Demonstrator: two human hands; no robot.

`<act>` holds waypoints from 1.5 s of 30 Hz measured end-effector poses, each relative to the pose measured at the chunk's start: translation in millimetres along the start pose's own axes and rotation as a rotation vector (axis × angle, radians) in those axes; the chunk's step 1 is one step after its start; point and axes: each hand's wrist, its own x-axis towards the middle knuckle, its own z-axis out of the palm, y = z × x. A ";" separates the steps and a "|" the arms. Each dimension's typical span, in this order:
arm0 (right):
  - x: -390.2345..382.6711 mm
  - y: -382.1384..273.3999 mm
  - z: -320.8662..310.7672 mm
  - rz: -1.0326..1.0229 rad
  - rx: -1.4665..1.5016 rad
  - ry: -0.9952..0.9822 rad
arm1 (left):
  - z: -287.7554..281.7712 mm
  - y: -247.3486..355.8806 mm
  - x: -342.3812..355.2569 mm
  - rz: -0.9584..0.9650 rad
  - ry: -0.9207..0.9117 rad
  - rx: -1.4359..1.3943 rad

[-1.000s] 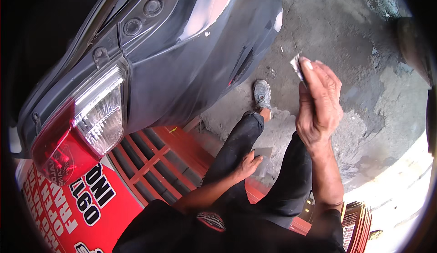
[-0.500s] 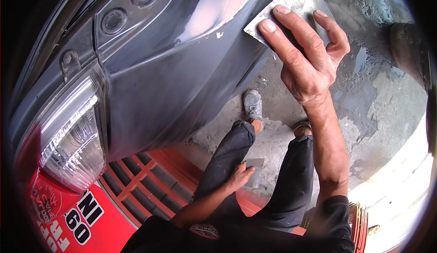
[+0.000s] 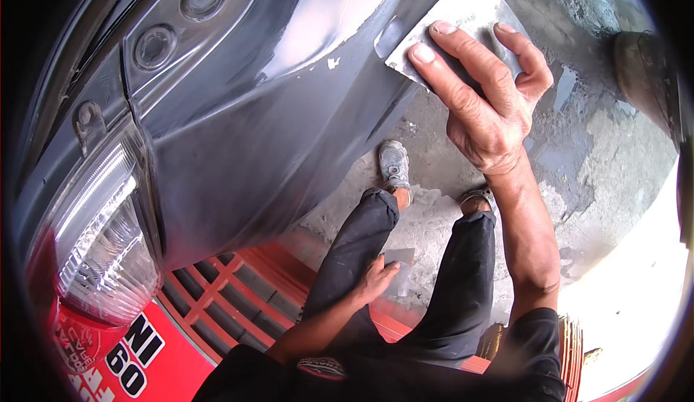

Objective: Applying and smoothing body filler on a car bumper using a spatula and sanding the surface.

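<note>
At the upper right, my right hand (image 3: 491, 95) is closed around a thin, flat spreader (image 3: 473, 1), its pale face smudged grey. Two fingertips press on the plate, and the thumb is hidden beneath. The spreader's left edge meets the dark grey bumper (image 3: 246, 170), which has a pale patch (image 3: 336, 11) and a small light chip (image 3: 333, 63). A pale wet-looking smear (image 3: 389, 37) lies beside that edge. Low by my thigh, my left hand (image 3: 376, 280) is closed on a grey flat plate (image 3: 400, 257), held by its edge away from the bumper.
A clear and red vehicle lamp (image 3: 108, 236) adjoins the bumper on the left. Below it are a red lettered panel (image 3: 163, 348) and red slatted grating (image 3: 224, 286). My shoes (image 3: 394, 163) stand on rough concrete (image 3: 578, 185). A dark cylindrical object (image 3: 643, 77) is at the far right.
The bumper and lamp sit slightly further left and lower in view. A pale smear now shows beside the spreader's left edge. Both hands keep their holds.
</note>
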 end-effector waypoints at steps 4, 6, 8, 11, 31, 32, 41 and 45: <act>10.3 0.5 -4.0 -0.012 -0.013 0.045 | -0.1 10.8 0.0 0.014 -0.001 0.045; 16.5 -2.0 -4.6 -0.003 -0.002 0.028 | -3.4 18.4 -2.2 0.024 0.013 0.072; 21.7 -0.9 -5.9 -0.030 -0.121 -0.033 | -0.9 24.4 -0.3 0.037 0.007 0.081; 16.3 -1.5 6.6 -0.021 -0.017 0.062 | -0.5 26.6 1.8 0.047 0.012 0.077; 0.0 -2.1 -4.3 0.008 0.011 -0.042 | 2.7 25.5 1.0 0.016 -0.021 0.066; -2.5 -0.2 -7.5 0.012 0.004 -0.073 | 3.6 31.7 -0.9 0.022 -0.018 0.069; 38.8 -17.5 -18.9 0.012 -0.086 -0.019 | -4.7 39.3 -1.8 -0.066 -0.095 0.084; 25.8 -23.3 -25.5 0.014 -0.060 -0.051 | -3.8 48.6 -4.2 -0.069 -0.088 0.116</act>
